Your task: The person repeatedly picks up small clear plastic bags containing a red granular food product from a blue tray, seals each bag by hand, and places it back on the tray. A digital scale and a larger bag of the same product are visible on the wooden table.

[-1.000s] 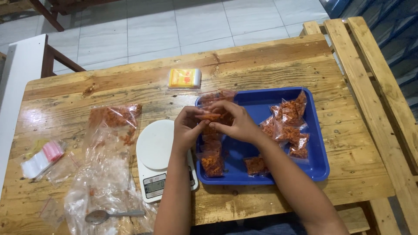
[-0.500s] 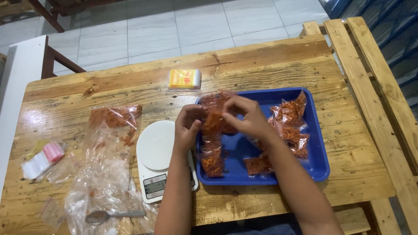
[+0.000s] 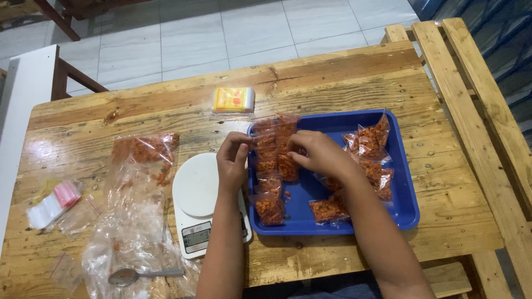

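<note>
Pinching snack packet [image 3: 275, 145] — both hands (over tray [image 3: 403, 210])

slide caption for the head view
Both hands, left hand and right hand, hold snack bag over blue tray.

Small clear sachets of orange-red snack [image 3: 275, 145] stand in a column at the blue tray's [image 3: 404, 213] left end, the top one pinched between both hands; more filled sachets [image 3: 370, 143] lie heaped at its right; a large clear bag [image 3: 139, 188], partly full, sprawls left of the scale; the scale's small grey screen [image 3: 196, 237] faces the near edge; a yellow rectangular packet [image 3: 233, 99] lies beyond the tray; a bundle of empty zip bags [image 3: 52, 203] rests far left.
</note>
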